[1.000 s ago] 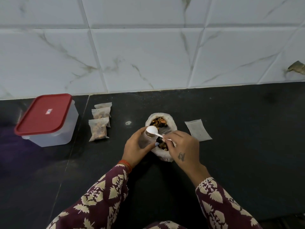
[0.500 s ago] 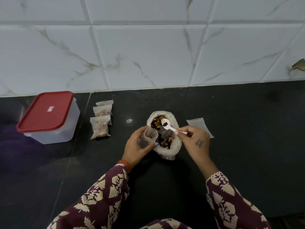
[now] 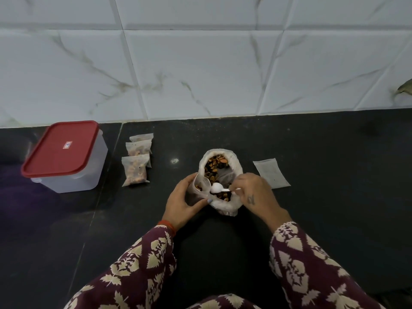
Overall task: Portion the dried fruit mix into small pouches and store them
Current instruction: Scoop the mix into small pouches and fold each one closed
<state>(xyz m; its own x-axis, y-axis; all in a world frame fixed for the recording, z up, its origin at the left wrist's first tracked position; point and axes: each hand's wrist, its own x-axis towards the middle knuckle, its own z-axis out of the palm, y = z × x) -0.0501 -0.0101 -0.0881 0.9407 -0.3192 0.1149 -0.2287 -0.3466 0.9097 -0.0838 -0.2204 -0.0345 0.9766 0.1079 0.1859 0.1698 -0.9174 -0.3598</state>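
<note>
An open clear bag of dried fruit mix (image 3: 219,166) stands on the black counter (image 3: 312,219) in front of me. My left hand (image 3: 181,202) grips a small open pouch (image 3: 199,189) against the bag's left side; some mix shows inside it. My right hand (image 3: 254,194) pinches the handle of a white plastic spoon (image 3: 219,188), whose bowl lies at the pouch's mouth. Three filled pouches (image 3: 137,162) lie in a row to the left.
A clear storage box with a shut red lid (image 3: 63,157) stands at the far left. One flat empty pouch (image 3: 270,173) lies right of the bag. A white marble-tiled wall (image 3: 200,63) rises behind the counter.
My right hand brought the spoon from over the big bag down and left to the mouth of the small pouch. My left hand kept its hold on the pouch.
</note>
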